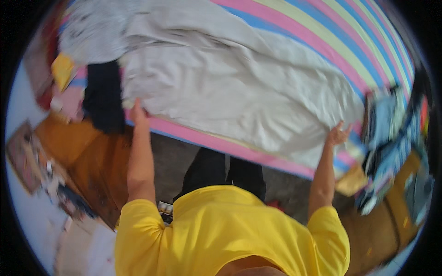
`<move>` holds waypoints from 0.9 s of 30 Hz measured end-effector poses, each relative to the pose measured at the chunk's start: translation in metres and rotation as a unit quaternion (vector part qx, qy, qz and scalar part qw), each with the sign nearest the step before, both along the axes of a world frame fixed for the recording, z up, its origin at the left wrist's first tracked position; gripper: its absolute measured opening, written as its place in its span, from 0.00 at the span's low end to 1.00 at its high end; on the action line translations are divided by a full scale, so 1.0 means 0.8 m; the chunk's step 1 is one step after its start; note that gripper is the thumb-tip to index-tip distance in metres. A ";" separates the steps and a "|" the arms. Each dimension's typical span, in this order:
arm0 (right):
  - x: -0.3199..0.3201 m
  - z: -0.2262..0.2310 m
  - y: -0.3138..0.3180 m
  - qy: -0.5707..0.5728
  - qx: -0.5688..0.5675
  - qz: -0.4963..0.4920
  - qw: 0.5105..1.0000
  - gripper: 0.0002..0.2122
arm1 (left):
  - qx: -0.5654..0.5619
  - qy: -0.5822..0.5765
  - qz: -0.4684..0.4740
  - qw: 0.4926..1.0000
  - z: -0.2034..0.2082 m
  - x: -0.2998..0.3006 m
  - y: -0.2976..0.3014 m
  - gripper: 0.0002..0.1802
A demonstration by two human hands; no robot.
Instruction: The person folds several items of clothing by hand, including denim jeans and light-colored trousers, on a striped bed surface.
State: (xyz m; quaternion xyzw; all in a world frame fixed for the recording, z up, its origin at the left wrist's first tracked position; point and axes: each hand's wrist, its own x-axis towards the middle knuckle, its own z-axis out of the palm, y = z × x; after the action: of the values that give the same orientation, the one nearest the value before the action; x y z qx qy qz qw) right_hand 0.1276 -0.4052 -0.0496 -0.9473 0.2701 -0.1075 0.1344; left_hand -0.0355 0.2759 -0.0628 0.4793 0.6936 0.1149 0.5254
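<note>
You've got black cloth point(104, 96) to the left, folded clothes point(381, 119) to the right on that striped sheet point(322, 32). Pale cloth point(216, 87) lies just past your hands: right hand point(338, 135) loosely spread at its edge, left hand point(139, 113) too blurry to tell.

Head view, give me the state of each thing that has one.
White cloth: spread out, creased.
Striped sheet: partly covered.
Black cloth: apparently draped over sheet's edge.
Clothes pile: apparently folded.
Yellow shirt: worn.
Left hand: at white cloth's edge, grip unclear.
Right hand: likewise, grip unclear.
</note>
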 end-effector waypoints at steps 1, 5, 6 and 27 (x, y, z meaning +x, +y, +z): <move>-0.047 -0.002 -0.010 -0.003 -0.049 -0.090 0.995 0.30 | -0.075 -0.052 0.028 0.995 -0.001 -0.010 0.010 0.26; -0.211 -0.024 -0.017 0.106 -0.004 -0.515 0.850 0.27 | -0.185 -0.146 0.084 0.968 0.012 -0.014 0.038 0.28; -0.230 -0.024 -0.020 -0.018 0.214 -0.587 0.780 0.24 | -0.186 -0.139 0.081 0.969 0.003 -0.015 0.032 0.27; -0.348 0.008 -0.071 -0.198 0.349 -0.486 0.776 0.18 | -0.019 0.039 0.018 0.999 0.048 -0.091 0.055 0.23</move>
State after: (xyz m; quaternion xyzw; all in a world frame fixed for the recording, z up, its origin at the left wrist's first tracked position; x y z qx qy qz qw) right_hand -0.1505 -0.4622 -0.0435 -0.5360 0.6809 -0.2426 0.4361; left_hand -0.1086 0.3199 -0.0245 0.4608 0.7244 0.0924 0.5043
